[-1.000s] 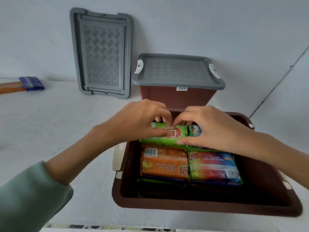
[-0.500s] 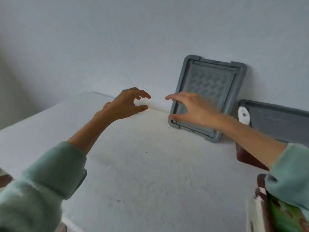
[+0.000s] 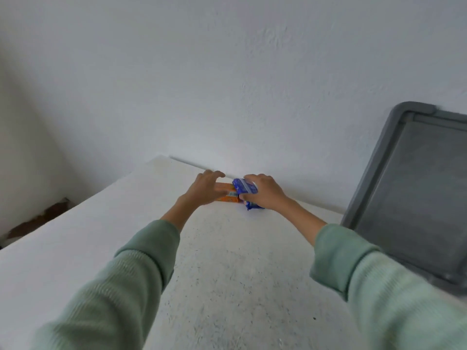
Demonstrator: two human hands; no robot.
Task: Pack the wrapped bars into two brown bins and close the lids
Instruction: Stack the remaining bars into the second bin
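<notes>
1. The orange bar (image 3: 228, 197) lies flat at the far edge of the tabletop (image 3: 227, 274), close to the wall (image 3: 227, 72). A pale label patch with dark print sits on its top, but it is too blurred to read.
2. The blue bar (image 3: 245, 190) touches the orange bar's right end and is tipped up off the surface. A whitish panel on its upper face carries print that cannot be read, and no brand name can be made out on either wrapper. More blue wrapper shows below the hand. I cannot tell whether it is the same bar or a second one.
3. The left hand (image 3: 204, 189) arches over the orange bar with its fingers spread and curved and its thumb laid on the bar's top. I cannot tell whether the fingers are clamped on the far side.
4. The right hand (image 3: 264, 195) grips the blue bar, fingers curled over its top and thumb pressed in from the near side.
5. A grey lid (image 3: 417, 198) stands tilted at the right, its upper edge against the wall.
6. The tabletop is white with fine dark speckles and is pushed into a corner of the room.
7. The wall is white with a rough plaster texture.
8. A brown patch (image 3: 38, 221) shows low at the left, beyond the tabletop's edge.
9. Both forearms wear pale green ribbed sleeves (image 3: 131, 286).
</notes>
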